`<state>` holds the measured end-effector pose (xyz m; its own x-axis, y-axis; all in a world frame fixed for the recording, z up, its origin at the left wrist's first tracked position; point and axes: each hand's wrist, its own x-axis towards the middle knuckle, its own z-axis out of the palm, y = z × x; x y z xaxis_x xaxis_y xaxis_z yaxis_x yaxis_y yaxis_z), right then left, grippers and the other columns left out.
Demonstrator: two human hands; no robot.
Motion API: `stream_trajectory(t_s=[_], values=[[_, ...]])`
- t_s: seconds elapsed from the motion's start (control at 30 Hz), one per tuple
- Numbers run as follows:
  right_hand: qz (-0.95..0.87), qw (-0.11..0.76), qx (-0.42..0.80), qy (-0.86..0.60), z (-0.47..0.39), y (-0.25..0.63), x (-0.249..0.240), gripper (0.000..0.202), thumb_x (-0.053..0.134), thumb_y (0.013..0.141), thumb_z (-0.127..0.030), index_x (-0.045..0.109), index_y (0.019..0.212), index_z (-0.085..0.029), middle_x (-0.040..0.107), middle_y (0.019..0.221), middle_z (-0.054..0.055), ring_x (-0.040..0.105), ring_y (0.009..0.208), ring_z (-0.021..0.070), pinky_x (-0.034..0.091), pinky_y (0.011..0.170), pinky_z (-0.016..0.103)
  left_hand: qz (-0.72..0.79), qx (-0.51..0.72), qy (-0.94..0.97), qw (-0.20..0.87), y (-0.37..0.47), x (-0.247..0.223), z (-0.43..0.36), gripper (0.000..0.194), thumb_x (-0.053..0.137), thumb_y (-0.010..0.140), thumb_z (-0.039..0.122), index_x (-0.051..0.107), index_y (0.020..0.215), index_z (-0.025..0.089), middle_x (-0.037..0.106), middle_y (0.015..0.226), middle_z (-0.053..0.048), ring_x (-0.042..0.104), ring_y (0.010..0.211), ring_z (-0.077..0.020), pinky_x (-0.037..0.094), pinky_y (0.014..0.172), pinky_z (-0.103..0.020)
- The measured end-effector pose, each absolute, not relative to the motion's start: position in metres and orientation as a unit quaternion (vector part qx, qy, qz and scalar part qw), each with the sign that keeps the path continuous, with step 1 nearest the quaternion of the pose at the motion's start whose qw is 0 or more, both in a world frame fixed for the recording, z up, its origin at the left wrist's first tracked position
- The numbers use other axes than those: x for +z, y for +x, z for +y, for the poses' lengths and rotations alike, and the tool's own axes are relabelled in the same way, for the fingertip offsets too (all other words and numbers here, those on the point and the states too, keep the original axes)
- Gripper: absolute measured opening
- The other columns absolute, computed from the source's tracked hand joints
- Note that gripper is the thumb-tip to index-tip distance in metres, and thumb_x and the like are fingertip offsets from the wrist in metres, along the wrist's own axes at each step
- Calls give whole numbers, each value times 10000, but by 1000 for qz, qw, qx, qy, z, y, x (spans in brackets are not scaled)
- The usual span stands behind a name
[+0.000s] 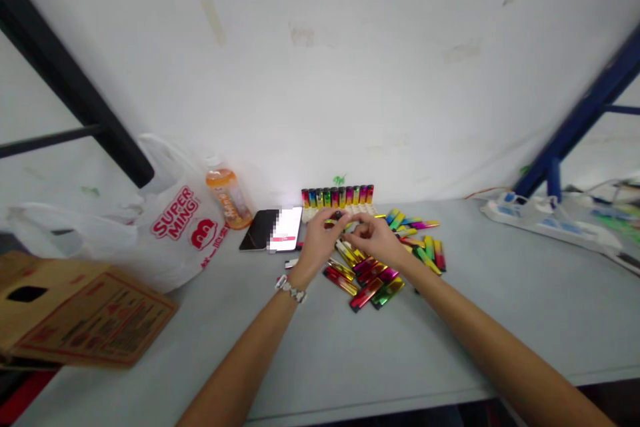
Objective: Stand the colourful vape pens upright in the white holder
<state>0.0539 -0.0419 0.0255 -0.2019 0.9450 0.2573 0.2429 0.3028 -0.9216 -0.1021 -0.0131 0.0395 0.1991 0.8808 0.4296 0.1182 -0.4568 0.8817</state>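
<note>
My left hand [321,233] is closed around a lighter, whose dark end shows near the thumb. Close beside it, my right hand [376,235] is pinched, its fingertips at the yellow-gold part [351,225] of the same lighter. Under and around both hands lies a loose pile of shiny lighters [367,292] in red, gold, green, blue and purple. Behind the hands, a row of lighters [341,197] stands upright in a white holder [311,212], partly hidden by my fingers.
To the left are a phone [287,230] with a lit screen beside a dark flat device [259,230], an orange drink bottle [230,197], a white plastic bag [173,233] and a cardboard box [95,313]. A white power strip [545,227] lies at right by a blue post [575,113].
</note>
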Motion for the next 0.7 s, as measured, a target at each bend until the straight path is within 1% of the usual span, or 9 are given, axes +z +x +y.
stream_trajectory(t_s=[0.07, 0.17, 0.23, 0.3, 0.33, 0.4, 0.47, 0.5, 0.7], values=[[-640, 481, 416, -431, -46, 57, 20, 442, 660, 811, -428, 559, 1155, -170, 547, 558, -63, 417, 454, 88, 321, 454, 212, 358, 533, 660, 390, -96, 36, -11, 290, 635, 842, 434, 706, 935, 169, 694, 948, -63, 628, 897, -180, 497, 784, -281], [-618, 506, 420, -430, -51, 58, 15, 430, 619, 845, -477, 557, 1145, -174, 548, 563, -57, 427, 454, 91, 329, 448, 211, 338, 562, 639, 403, -90, 26, -13, 327, 577, 889, 450, 701, 1027, 180, 688, 905, -44, 618, 874, -153, 480, 807, -259], [-619, 509, 410, -435, -54, 57, 13, 412, 611, 850, -494, 574, 1106, -173, 537, 554, -57, 433, 455, 93, 334, 444, 211, 330, 571, 626, 416, -88, 20, -17, 372, 532, 913, 479, 685, 1092, 190, 632, 763, -7, 570, 711, -113, 462, 698, -226], [-621, 510, 403, -437, -55, 54, 10, 396, 604, 855, -509, 588, 1063, -173, 526, 544, -57, 431, 449, 93, 338, 441, 213, 331, 567, 605, 451, -88, 15, -24, 432, 495, 917, 533, 662, 1129, 195, 515, 628, 38, 435, 529, -79, 386, 540, -204], [-623, 511, 400, -437, -56, 53, 8, 387, 597, 859, -518, 595, 1035, -173, 517, 537, -58, 426, 443, 92, 336, 439, 215, 335, 563, 593, 469, -89, 14, -28, 462, 483, 910, 565, 664, 1102, 186, 464, 590, 50, 377, 488, -72, 341, 491, -201], [-626, 511, 395, -436, -57, 49, 4, 377, 583, 867, -534, 608, 967, -171, 500, 526, -56, 413, 438, 91, 324, 434, 217, 355, 555, 570, 491, -90, 12, -34, 534, 460, 885, 636, 675, 913, 149, 393, 537, 57, 314, 458, -66, 274, 443, -203], [-637, 506, 383, -439, -59, 46, 2, 379, 573, 874, -542, 617, 909, -167, 496, 536, -45, 408, 452, 91, 310, 437, 220, 379, 547, 554, 500, -91, 11, -39, 586, 452, 857, 684, 613, 710, 141, 352, 501, 58, 293, 449, -63, 241, 429, -207], [-643, 500, 377, -440, -60, 45, 1, 385, 568, 877, -546, 623, 892, -165, 500, 548, -39, 404, 460, 91, 303, 439, 221, 388, 544, 547, 504, -91, 11, -40, 597, 450, 848, 696, 573, 650, 146, 344, 490, 57, 290, 445, -61, 232, 426, -208], [-676, 454, 375, -442, -67, 41, -1, 383, 581, 872, -542, 635, 834, -164, 502, 551, -34, 384, 473, 88, 285, 450, 222, 433, 537, 486, 536, -89, 11, -38, 552, 484, 823, 650, 433, 538, 181, 367, 467, 52, 297, 426, -63, 210, 418, -219]])
